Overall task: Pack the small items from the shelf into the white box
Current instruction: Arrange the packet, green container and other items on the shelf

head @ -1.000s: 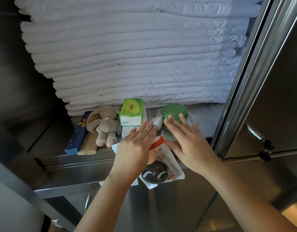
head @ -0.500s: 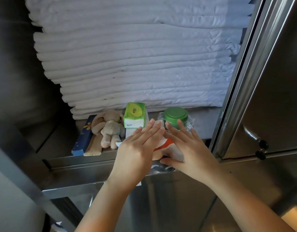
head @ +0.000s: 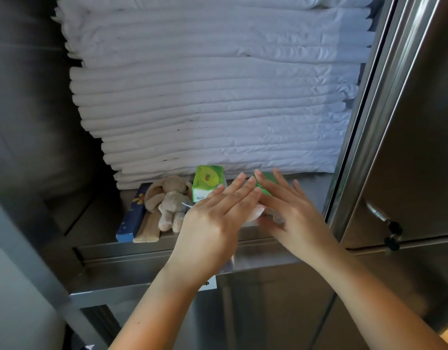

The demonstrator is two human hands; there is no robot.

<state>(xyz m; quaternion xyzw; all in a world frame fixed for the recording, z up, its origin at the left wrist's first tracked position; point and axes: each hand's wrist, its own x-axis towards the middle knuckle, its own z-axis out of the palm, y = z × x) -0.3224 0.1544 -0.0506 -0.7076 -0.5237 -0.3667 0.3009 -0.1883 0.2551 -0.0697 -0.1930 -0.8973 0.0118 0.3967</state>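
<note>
**Both hands flat over the small items at the shelf's edge**

The left hand [head: 215, 221] and the right hand [head: 293, 215] reach side by side onto the steel shelf [head: 111, 251], fingers stretched straight and close together, neither one clenched. Their fingertips almost meet. In the gap between them shows a bit of white packet [head: 255, 213], which both hands seem to touch. The right thumb is blurred, so I cannot tell whether it pinches anything.

Just beyond the right hand's fingertips sits a green-lidded jar [head: 267, 179], mostly hidden by those fingers. Just beyond the left hand's fingertips stands a green tissue pack [head: 209, 179], upright. To the left of the left hand lies a plush rabbit [head: 171, 200], close to the knuckles. Further left of it are a beige strip [head: 148, 231] and a blue box [head: 133, 218] with a yellow flower on it, lying lengthwise side by side and reaching the shelf's front edge.

Behind everything, past both hands, rises a tall stack of folded white linen [head: 217, 97]. To the right of the right hand hangs a steel cabinet door [head: 414, 147] with a handle [head: 379, 213].
</note>
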